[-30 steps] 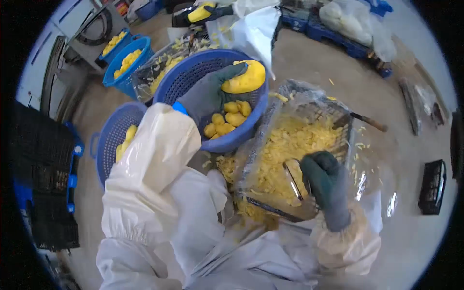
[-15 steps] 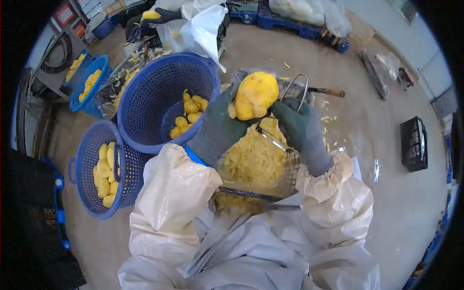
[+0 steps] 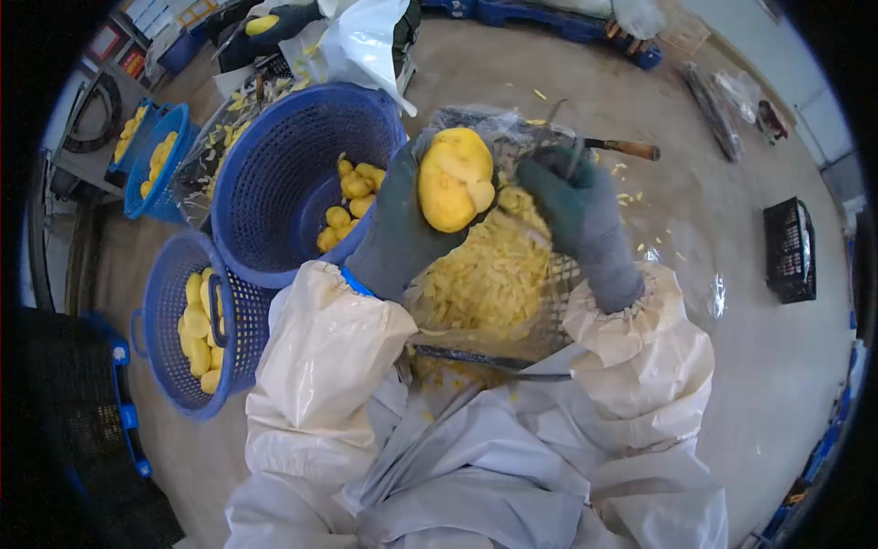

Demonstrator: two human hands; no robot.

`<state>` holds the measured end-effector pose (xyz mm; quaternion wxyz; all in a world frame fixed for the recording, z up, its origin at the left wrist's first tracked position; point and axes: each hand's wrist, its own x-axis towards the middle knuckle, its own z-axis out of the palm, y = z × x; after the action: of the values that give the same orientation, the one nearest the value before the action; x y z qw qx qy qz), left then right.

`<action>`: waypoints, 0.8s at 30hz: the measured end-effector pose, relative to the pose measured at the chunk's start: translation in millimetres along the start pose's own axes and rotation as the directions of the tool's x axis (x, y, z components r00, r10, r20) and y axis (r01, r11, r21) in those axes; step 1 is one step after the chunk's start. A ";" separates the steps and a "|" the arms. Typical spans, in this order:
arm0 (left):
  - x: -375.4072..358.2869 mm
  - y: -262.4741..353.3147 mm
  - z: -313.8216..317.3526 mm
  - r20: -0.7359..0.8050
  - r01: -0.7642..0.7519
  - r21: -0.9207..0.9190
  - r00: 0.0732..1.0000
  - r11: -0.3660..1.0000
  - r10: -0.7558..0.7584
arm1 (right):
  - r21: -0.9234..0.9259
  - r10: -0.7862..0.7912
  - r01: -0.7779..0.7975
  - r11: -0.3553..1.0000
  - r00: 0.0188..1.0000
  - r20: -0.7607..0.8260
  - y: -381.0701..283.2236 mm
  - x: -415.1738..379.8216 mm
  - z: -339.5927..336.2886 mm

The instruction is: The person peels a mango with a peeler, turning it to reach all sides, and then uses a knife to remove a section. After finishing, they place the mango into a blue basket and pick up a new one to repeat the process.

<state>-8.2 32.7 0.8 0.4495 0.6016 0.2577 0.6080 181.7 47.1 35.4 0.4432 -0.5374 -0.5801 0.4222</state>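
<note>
My left hand [image 3: 400, 215], in a dark green and grey glove, is wrapped round a large yellow potato [image 3: 455, 178], whose smooth surface faces up. A little to the right, my right hand [image 3: 569, 192] is closed on a metal peeler [image 3: 526, 226], smeared by motion and apart from the potato. Below both hands, a crate lined with clear plastic holds a heap of pale yellow peelings [image 3: 485, 279]. A knife with a wooden handle [image 3: 636, 148] lies across the crate's far right corner.
Left of the crate stand a large blue basket [image 3: 240, 197] with several potatoes and a smaller blue basket [image 3: 165, 348] of peeled ones. Farther back are light blue crates [image 3: 137, 203] and another person's gloved hand [image 3: 294, 20]. A black crate [image 3: 789, 252] sits at the right.
My right hand and the peeler have drawn away from the potato, to the right. My left hand has shifted slightly left and turned the potato more upright.
</note>
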 end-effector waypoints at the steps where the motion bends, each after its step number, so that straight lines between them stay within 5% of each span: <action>1: 2.2 3.9 -0.9 -0.018 -0.015 0.183 1.000 0.983 0.018 | -0.012 -0.029 0.029 1.000 0.997 -0.075 -0.3 6.1 -5.2; 2: 3.9 5.1 -1.6 -0.031 -0.025 0.359 0.999 0.933 0.038 | -0.027 -0.059 0.055 0.998 0.987 -0.152 -2.3 9.3 -10.6; 4: 8.6 -2.5 -2.6 -0.077 0.321 -0.213 0.936 0.923 -0.343 | 0.138 -0.044 0.069 0.988 0.982 -0.182 -20.8 4.7 -20.0; 6: 8.3 -6.5 -0.6 -0.025 0.403 -0.383 0.895 0.831 -0.445 | 0.255 0.012 0.029 0.966 0.987 -0.160 -27.5 -0.1 -23.5; 8: 1.8 -5.3 3.8 -0.021 0.303 -0.165 0.951 0.939 -0.310 | 0.132 -0.136 0.154 0.979 0.982 -0.131 -34.1 -16.3 -7.2; 11: -10.6 -1.3 11.7 0.060 0.102 0.174 0.992 0.979 -0.114 | 0.241 -0.014 0.027 0.970 0.998 -0.056 -44.4 -33.0 18.6; 15: -23.9 1.4 19.4 0.165 0.244 0.143 0.950 0.959 -0.266 | 0.161 -0.007 0.012 0.987 0.999 -0.034 -35.6 -34.9 24.0; 18: -25.6 3.2 23.2 0.239 0.035 0.342 0.963 0.939 -0.124 | 0.045 -0.064 0.073 0.996 0.982 -0.180 -11.6 -10.6 10.5; 19: -23.8 0.4 27.2 0.188 0.440 -0.140 0.891 0.887 -0.412 | -0.033 -0.135 0.131 0.991 0.947 -0.291 0.6 5.6 -0.9; 22: -30.7 -3.1 28.3 0.317 0.460 -0.715 0.884 0.526 -0.343 | 0.100 -0.071 0.139 0.985 0.864 -0.498 25.3 30.3 -36.4; 24: -17.9 4.2 23.5 0.350 0.538 -0.754 0.815 0.376 -0.462 | 0.253 0.008 0.129 0.959 0.878 -0.479 12.0 30.5 -46.6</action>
<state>11.1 10.1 -1.1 0.8489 0.2340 0.0913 0.4651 228.8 78.9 37.3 0.6555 -0.5386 -0.4055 0.3403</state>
